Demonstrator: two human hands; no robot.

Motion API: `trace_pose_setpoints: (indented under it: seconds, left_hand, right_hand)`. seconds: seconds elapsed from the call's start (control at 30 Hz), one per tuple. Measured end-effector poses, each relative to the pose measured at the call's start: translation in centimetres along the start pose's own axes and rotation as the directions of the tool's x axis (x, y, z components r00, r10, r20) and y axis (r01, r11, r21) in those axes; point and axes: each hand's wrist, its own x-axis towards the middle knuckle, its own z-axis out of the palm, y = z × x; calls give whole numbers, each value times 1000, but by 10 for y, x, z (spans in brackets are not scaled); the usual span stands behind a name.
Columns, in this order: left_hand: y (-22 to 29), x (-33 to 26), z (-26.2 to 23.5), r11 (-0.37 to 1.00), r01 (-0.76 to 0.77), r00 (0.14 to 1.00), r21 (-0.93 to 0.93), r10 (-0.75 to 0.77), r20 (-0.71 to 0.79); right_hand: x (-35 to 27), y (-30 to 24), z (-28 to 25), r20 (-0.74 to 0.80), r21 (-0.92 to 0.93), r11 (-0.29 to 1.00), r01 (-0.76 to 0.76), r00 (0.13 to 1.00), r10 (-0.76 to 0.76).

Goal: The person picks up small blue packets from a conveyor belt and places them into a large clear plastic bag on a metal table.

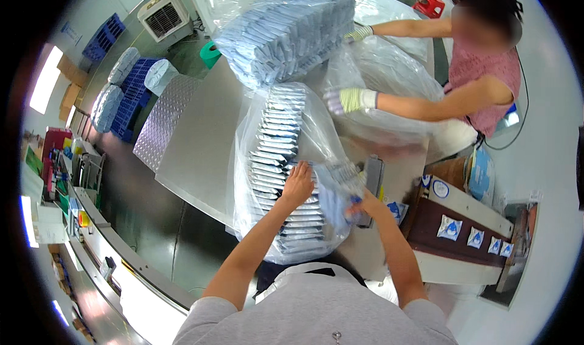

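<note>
A clear plastic bag [243, 144] lies in front of me with rows of small white-and-blue packets [281, 123] standing on edge inside. My left hand [297, 185] rests on these packets near the middle of the row, its fingers extended and lying flat. To its right, my right hand [360, 208] grips a bunch of packets [331, 193]; hand and bunch are smeared by motion. How many are in the bunch I cannot tell. Past the open bag sits a fuller clear bag [286, 31], tightly packed with similar packets.
Across the metal table [207, 138], a person in striped gloves [350, 100] handles loose plastic film [383, 71]. At right, a brown conveyor belt [456, 247] carries several packets [450, 227]. Blue pallets [137, 86] with wrapped bundles and an air cooler [163, 15] stand at far left.
</note>
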Motion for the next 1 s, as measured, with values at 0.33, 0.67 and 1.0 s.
trace_pose_setpoints:
  seconds: [0.33,0.67,1.0]
  left_hand:
    - [-15,1,22,999,29,994,35,-25,-107]
    - [-8,-2,19,996,-26,990,90,38,-138]
    - [38,-33,-3,999,7,998,53,-11,61]
  right_hand:
    - [195,-34,-10,-17,-996,-72,-55,898,-441]
    - [210,-4,42,34,-999,-52,-6,684,-729]
    - [174,8,43,4,-994,77,80,721,-693]
